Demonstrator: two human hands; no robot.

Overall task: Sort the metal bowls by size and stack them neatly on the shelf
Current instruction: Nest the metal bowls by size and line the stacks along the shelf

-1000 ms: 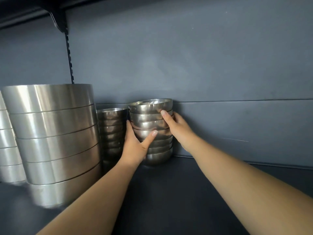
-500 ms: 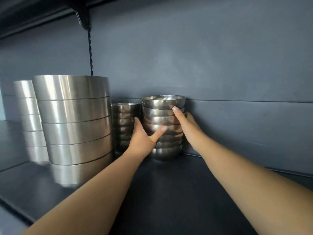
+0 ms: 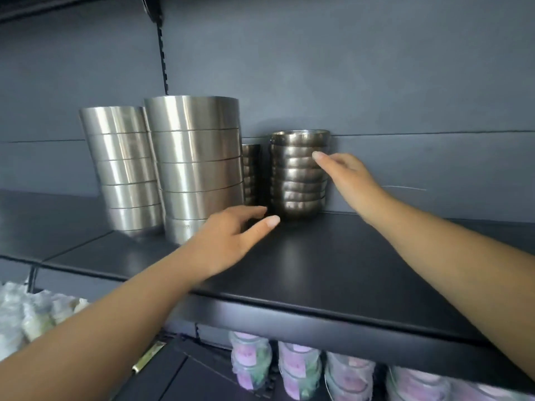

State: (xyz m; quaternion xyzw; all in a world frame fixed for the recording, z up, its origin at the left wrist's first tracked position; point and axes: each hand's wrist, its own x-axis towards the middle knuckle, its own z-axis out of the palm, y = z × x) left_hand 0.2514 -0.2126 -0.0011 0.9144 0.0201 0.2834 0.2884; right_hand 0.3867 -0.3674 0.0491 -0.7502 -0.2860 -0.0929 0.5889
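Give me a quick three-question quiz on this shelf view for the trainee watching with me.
1. True or false: the left hand grips the small bowl stack.
2. Which hand has a fingertip at the side of the small bowl stack? A) left B) right C) neither
3. Fill in: the tallest stack of wide bowls stands to the ___ of the small bowl stack.

Key
1. False: the left hand is open, low over the shelf, apart from the stack.
2. B: the right hand reaches it near the upper bowls.
3. Left, with a narrower dark stack between them.
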